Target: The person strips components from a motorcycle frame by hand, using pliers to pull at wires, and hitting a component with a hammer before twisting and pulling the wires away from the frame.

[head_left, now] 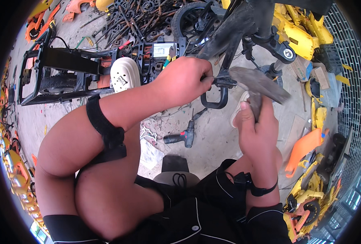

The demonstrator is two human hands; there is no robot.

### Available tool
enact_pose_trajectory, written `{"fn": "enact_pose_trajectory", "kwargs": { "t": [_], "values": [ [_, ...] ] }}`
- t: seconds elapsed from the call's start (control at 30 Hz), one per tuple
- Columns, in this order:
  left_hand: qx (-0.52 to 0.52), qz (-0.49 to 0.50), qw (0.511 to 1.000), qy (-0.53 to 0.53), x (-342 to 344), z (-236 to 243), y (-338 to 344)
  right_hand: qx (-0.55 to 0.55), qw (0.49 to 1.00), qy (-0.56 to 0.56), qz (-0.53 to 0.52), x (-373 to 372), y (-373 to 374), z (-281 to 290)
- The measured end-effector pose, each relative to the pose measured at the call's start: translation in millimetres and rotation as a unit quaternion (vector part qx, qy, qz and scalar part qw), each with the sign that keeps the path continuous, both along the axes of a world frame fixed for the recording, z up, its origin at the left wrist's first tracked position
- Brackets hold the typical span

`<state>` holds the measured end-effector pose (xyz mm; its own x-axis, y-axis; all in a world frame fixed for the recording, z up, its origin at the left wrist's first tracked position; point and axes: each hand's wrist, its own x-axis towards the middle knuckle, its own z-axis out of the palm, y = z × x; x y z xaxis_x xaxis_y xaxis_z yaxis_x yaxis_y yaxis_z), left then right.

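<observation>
Bright, even light fills the scene, with pale blue glare at the windows (353, 200) by the lower right edge. Shadows on the grey floor (217, 127) are soft and faint. The white shoe (125, 75) looks nearly washed out, while the black clothes (168, 223) lose detail. The hammer (262, 83) is slightly blurred. Fisheye distortion bends the brick wall (353, 81), and a dark, blue-fringed rim encircles the smeared edges.

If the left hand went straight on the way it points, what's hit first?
The left hand would probably meet the black metal bracket right by its fingertips; the hammer head shows just beyond, though depth is unclear from this single view.
</observation>
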<state>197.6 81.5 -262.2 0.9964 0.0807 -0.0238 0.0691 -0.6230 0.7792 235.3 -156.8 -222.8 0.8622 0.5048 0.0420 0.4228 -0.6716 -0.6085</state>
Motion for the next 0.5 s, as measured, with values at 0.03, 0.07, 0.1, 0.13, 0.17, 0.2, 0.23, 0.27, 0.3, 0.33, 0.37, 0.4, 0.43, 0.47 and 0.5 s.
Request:
{"fn": "enact_pose_trajectory", "kwargs": {
  "t": [0.03,0.07,0.1,0.13,0.17,0.2,0.23,0.27,0.3,0.33,0.37,0.4,0.43,0.47,0.5],
  "values": [
    [0.007,-0.004,1.0,-0.003,1.9,0.1,-0.8,0.017,1.0,-0.012,-0.01,-0.5,0.3,-0.5],
    [0.008,-0.004,1.0,0.0,1.5,-0.3,-2.3,-0.023,1.0,0.016,-0.01,2.6,1.1,-3.9],
    [0.009,-0.004,1.0,0.004,0.7,-0.9,-4.0,-0.062,0.997,0.044,-0.01,7.7,2.3,-9.2],
    [0.013,-0.002,1.0,0.006,1.3,0.2,-3.4,-0.098,0.993,0.069,-0.008,12.2,4.0,-11.5],
    [0.016,-0.006,1.0,0.002,2.0,1.9,-3.1,-0.06,0.992,0.107,-0.016,12.2,3.2,-5.1],
    [0.019,-0.01,1.0,-0.001,2.6,3.7,-3.0,-0.039,0.996,0.077,-0.019,11.2,2.6,-4.5],
    [0.019,-0.014,1.0,-0.001,1.5,2.0,-4.4,-0.021,0.998,0.051,-0.021,8.5,0.7,-6.9],
    [0.021,-0.013,1.0,0.004,2.2,1.0,-5.0,-0.003,0.999,0.025,-0.023,6.2,-1.0,-9.6],
    [0.024,-0.013,1.0,0.009,4.2,0.6,-5.2,-0.009,0.999,0.024,-0.022,6.1,-1.9,-11.4],
    [0.029,-0.015,0.999,0.011,5.9,2.9,-4.6,-0.014,0.999,0.022,-0.021,6.9,-1.2,-11.6],
    [0.026,-0.016,1.0,0.005,4.9,3.0,-5.4,-0.044,0.998,0.045,-0.018,10.8,0.2,-11.5],
    [0.022,-0.018,1.0,-0.001,2.9,1.9,-7.2,-0.074,0.995,0.068,-0.015,13.3,0.4,-10.6],
    [0.02,-0.016,1.0,-0.006,1.4,1.1,-7.3,-0.065,0.983,0.169,-0.036,12.8,0.4,1.8],
    [0.023,-0.011,1.0,-0.001,1.9,1.0,-6.0,-0.018,0.992,0.117,-0.034,10.1,0.9,2.6],
    [0.025,-0.007,1.0,0.005,3.3,1.8,-4.5,0.029,0.997,0.065,-0.031,6.8,2.8,2.6]
  ]
}}
